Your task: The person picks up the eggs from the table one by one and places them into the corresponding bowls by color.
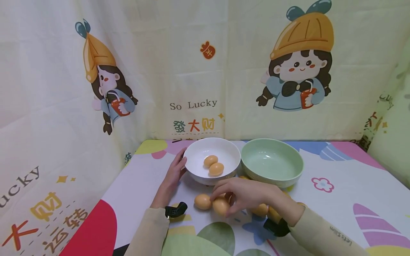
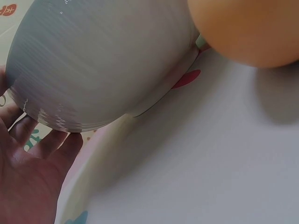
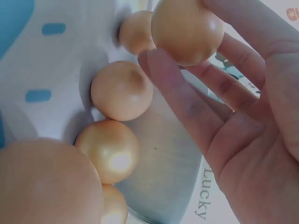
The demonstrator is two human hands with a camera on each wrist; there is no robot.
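Observation:
A white bowl point(image 1: 196, 158) stands towards the back of the table with two brown eggs point(image 1: 216, 169) inside. My left hand point(image 1: 174, 170) rests against its left side, fingers spread along the outer wall; the fingertips touch the wall in the left wrist view. In front of the bowl, my right hand point(image 1: 241, 190) pinches a brown egg point(image 1: 221, 206) between thumb and fingers, low over the table. Just left of it lies another egg point(image 1: 203, 201). Several more eggs point(image 3: 121, 91) lie beyond the right hand, partly hidden by the forearm in the head view.
A light green bowl point(image 1: 272, 160) with no eggs visible in it stands right beside the white one. The table wears a colourful patterned cover point(image 1: 336, 209). Printed cloth point(image 1: 153, 71) hangs behind and at both sides. Black wrist bands point(image 1: 176, 209) sit on both arms.

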